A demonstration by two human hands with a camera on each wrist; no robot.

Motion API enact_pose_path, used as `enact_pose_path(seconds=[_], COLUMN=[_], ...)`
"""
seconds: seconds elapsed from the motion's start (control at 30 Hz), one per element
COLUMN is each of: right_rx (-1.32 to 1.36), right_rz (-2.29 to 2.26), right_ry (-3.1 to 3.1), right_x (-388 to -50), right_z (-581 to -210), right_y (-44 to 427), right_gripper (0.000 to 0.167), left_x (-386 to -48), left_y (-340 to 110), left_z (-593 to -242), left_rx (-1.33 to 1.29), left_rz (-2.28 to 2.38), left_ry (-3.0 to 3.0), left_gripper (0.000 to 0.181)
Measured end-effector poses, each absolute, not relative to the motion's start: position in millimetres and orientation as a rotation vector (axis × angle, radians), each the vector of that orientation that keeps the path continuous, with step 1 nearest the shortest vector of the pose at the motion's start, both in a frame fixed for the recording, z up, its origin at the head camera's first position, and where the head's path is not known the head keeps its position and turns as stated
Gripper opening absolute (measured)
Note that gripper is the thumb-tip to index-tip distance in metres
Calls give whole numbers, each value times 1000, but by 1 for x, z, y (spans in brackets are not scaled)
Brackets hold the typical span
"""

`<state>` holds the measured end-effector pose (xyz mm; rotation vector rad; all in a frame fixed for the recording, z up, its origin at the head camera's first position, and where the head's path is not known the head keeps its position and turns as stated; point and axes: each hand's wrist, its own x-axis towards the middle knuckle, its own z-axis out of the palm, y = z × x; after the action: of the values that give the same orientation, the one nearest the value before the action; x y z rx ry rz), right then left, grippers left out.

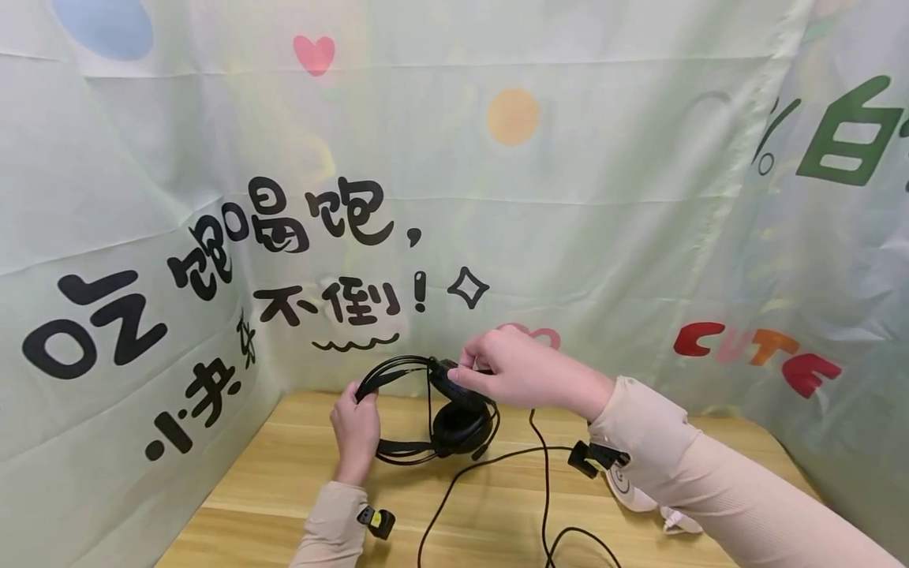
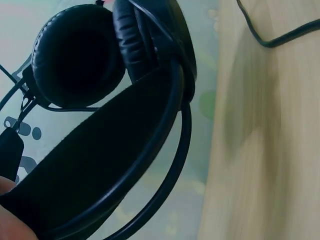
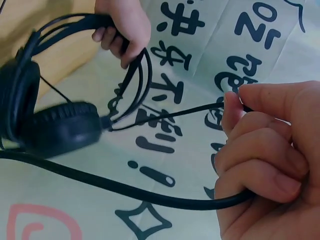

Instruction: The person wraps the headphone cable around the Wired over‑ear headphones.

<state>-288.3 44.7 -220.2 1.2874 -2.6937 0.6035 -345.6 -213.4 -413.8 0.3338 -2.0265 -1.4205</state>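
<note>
A black over-ear headset (image 1: 460, 430) is held up just over the wooden table, ear cups toward the right. My left hand (image 1: 355, 430) grips its headband; in the left wrist view only fingertips show beside the wide headband strap (image 2: 100, 145). Beside the upper ear cup is my right hand (image 1: 507, 367). In the right wrist view, thumb and forefinger of the right hand (image 3: 270, 155) pinch a thin black cable (image 3: 170, 115) leading from the headset. A thicker-looking stretch of cable (image 3: 150, 196) runs into its curled fingers. A small microphone tip (image 1: 479, 453) hangs by the lower ear cup.
Black cable (image 1: 547, 489) loops across the wooden table (image 1: 284, 489) toward the front edge. A white object with a ring pattern (image 1: 628, 489) and a small white piece (image 1: 680, 521) lie partly behind the right forearm. Printed cloth (image 1: 604, 237) encloses the table's back and sides.
</note>
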Motion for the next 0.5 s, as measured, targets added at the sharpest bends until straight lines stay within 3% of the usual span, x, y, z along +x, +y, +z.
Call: enact_pose_path(seconds=[0.5], right_rx=[1318], right_rz=[841], right_ry=[-2752], right_x=[-269], right_z=[-248], right_y=[35], right_gripper=[21], left_x=[-345], left_y=[-221], left_z=[-407], left_rx=[359], left_rz=[-1492], left_ry=[-1917], left_gripper=[28])
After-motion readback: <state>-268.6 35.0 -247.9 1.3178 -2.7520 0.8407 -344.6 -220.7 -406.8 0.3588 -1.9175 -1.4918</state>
